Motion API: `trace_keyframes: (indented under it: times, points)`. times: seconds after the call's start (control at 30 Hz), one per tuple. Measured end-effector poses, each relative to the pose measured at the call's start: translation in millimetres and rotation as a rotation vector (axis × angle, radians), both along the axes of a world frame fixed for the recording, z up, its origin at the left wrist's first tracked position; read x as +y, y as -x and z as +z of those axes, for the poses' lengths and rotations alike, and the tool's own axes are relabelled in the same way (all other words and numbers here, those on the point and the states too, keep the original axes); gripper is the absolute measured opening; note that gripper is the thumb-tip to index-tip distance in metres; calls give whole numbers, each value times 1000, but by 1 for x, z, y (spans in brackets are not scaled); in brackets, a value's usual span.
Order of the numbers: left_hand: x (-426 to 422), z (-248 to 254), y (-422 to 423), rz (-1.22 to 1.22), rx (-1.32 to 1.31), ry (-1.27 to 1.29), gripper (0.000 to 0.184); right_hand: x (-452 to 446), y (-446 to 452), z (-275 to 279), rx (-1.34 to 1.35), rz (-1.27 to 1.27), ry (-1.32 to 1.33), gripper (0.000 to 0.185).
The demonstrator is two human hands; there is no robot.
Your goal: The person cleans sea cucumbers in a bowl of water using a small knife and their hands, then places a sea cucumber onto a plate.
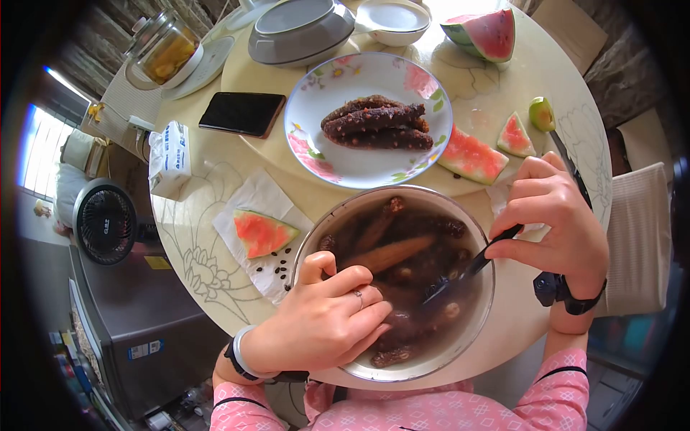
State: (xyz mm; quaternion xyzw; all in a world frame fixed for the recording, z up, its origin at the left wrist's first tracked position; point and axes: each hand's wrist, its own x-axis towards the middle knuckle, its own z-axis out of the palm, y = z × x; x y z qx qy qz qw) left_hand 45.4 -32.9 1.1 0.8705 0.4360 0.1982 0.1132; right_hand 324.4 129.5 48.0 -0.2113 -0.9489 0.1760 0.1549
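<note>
A round basin (490, 284) of cloudy brown water stands at the table's front edge, with several dark, knobbly sea cucumbers (392, 355) soaking in it. A paler, smoother long piece (392, 253) lies among them. My right hand (550, 215) is closed round the handle of a black brush (474, 264), whose head dips into the water. Over the basin's left side, my left hand (327, 316) is curled with bent fingers; whatever it may hold is hidden beneath it. Beyond the basin, more sea cucumbers (377, 126) lie together on a flowered plate (298, 122).
Watermelon pieces (264, 233) lie on tissue at the left, with black seeds, and more rind (474, 154) at the right. A phone (242, 113), a tissue pack (169, 159), a grey dish (302, 32), a large watermelon chunk (485, 34) and a glass pot (167, 57) surround the plate.
</note>
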Motion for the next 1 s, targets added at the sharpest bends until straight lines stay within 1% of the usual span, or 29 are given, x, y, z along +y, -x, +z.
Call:
trace_keyframes:
  times: [0.13, 0.23, 0.33, 0.43, 0.5, 0.6, 0.7, 0.73, 0.77, 0.83, 0.87, 0.9, 1.0]
  points:
    - [0, -2, 0, -7, 11, 13, 21, 2, 1, -8, -4, 13, 27, 25]
    - [0, -2, -1, 0, 1, 5, 21, 3, -3, 4, 46, 51, 102, 24]
    - [0, -1, -1, 1, -10, -3, 21, -17, 13, 6, 6, 71, 107, 21]
    - [0, -1, -1, -9, -5, -10, 21, -30, 28, -19, 67, 118, 143, 25]
    - [-1, -1, 0, -28, -32, -2, 19, -22, 25, -14, 55, 127, 121, 25]
    - [-1, 0, 0, -24, -38, 7, 18, -2, 12, -11, 29, 80, 110, 20]
    - [0, -1, 0, -37, -13, 4, 22, -22, 29, -16, 54, 136, 141, 21]
    - [0, -1, 0, -42, -13, 8, 22, -29, 33, -26, 65, 154, 193, 21]
    - [0, 0, 1, -52, 10, 8, 22, -28, 32, -26, 66, 147, 197, 21]
    - [0, 0, 1, -59, 33, 10, 21, -19, 30, -22, 57, 104, 122, 22]
    - [-1, 0, 0, -46, 11, 17, 17, -10, 23, -18, -8, 92, 139, 23]
    - [-2, 0, 0, -31, -9, 23, 13, -9, 21, -18, -7, 96, 137, 23]
    - [-1, 0, -2, -32, -14, 7, 12, -18, 26, -16, 10, 106, 105, 22]
